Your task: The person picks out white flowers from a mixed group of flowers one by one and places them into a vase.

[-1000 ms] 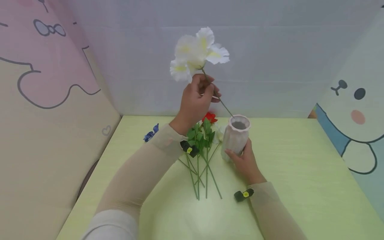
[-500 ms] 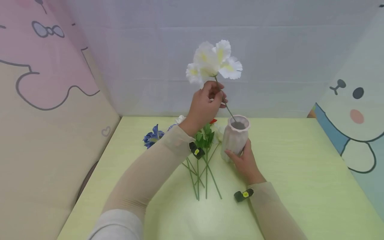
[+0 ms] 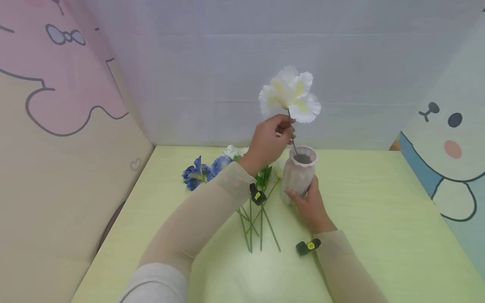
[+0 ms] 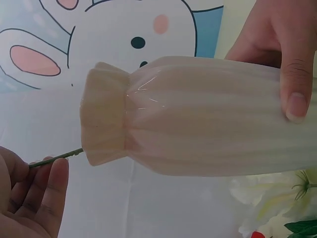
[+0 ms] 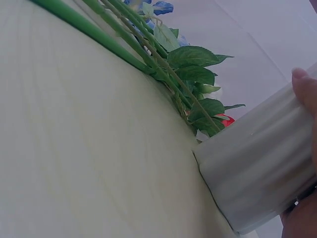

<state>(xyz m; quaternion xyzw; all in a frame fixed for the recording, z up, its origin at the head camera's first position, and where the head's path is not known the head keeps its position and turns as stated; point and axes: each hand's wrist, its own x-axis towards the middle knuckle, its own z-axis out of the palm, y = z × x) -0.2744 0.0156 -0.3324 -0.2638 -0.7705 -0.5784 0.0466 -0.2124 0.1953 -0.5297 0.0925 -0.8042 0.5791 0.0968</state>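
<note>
Two blue flowers (image 3: 195, 174) lie on the table (image 3: 159, 189), left of centre; likely light, soft petals that crease, so hold by stem. Loose green stems (image 3: 261, 235) fan out at lower middle. Left hand (image 3: 270, 139), centre frame: thumb and fingers pinch the stem (image 4: 73, 152) of the white flower (image 3: 289, 92) just below the bloom. Should be light, stem stiff but springy; a lower pinch gives better tip control. Stem's lower end is at the mouth of the vase (image 3: 297, 181), right of centre; depth hidden. Vase probably ceramic: heavier, slippery, chippable rim. Right hand (image 3: 312, 208) grips its lower body, good spot.
</note>
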